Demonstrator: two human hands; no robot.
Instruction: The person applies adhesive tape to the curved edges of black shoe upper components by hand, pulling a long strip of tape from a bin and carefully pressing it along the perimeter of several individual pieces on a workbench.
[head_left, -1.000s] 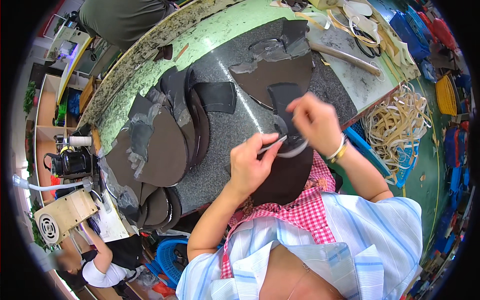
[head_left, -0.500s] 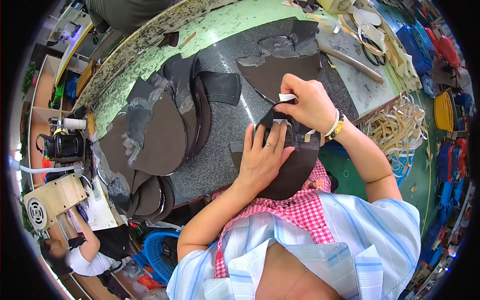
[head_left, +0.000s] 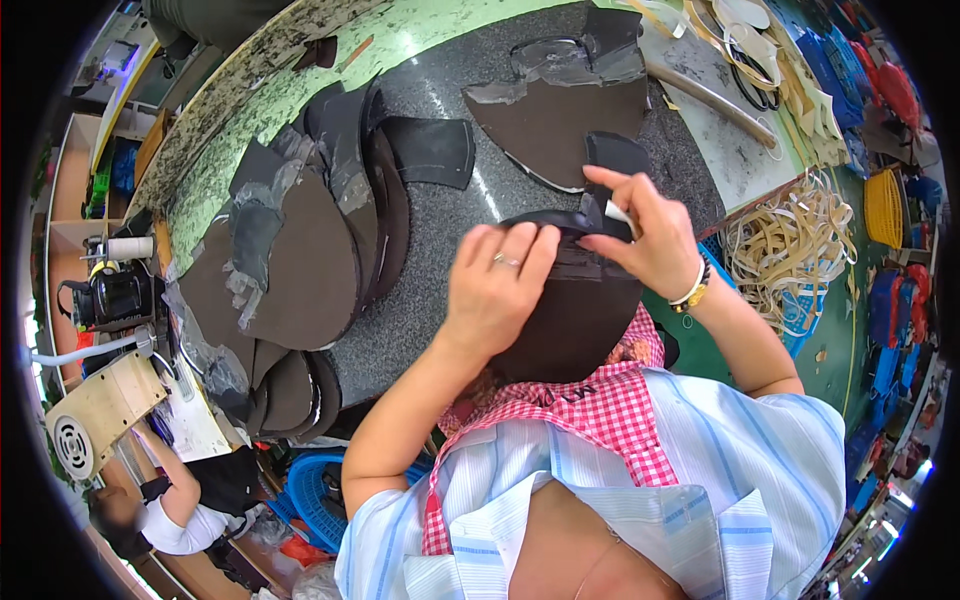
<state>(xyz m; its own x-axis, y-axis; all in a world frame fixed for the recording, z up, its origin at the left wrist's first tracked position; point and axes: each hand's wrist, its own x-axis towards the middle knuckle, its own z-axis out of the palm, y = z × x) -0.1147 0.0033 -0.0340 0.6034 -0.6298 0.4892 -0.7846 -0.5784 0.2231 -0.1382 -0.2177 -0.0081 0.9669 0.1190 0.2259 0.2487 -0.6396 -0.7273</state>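
Against my body at the bench's front edge is a dark brown rounded sheet piece (head_left: 570, 335) with a raised, bent black strip (head_left: 550, 217) along its far side. My left hand (head_left: 500, 285) curls its fingers over that strip from the left, fingertips pressed on it. On the right, my right hand (head_left: 652, 235) grips the strip's end between thumb and fingers. A small white slip (head_left: 618, 212) shows at the right fingers; whether they pinch it too is unclear. Just beyond lies another brown piece (head_left: 560, 115) with black parts and a black tab (head_left: 615, 152).
Stacked brown and black pieces (head_left: 300, 260) cover the left of the grey stone bench (head_left: 440, 235). A stick (head_left: 710, 100) lies at the back right. Tangled beige strips (head_left: 790, 250) fill a blue basket right of me. A co-worker (head_left: 170, 515) sits at the lower left.
My left hand, flat on the piece before, has drawn left and curled over the black strip, which now stands raised. My right hand has moved right and nearer, from the white slip to the strip's end.
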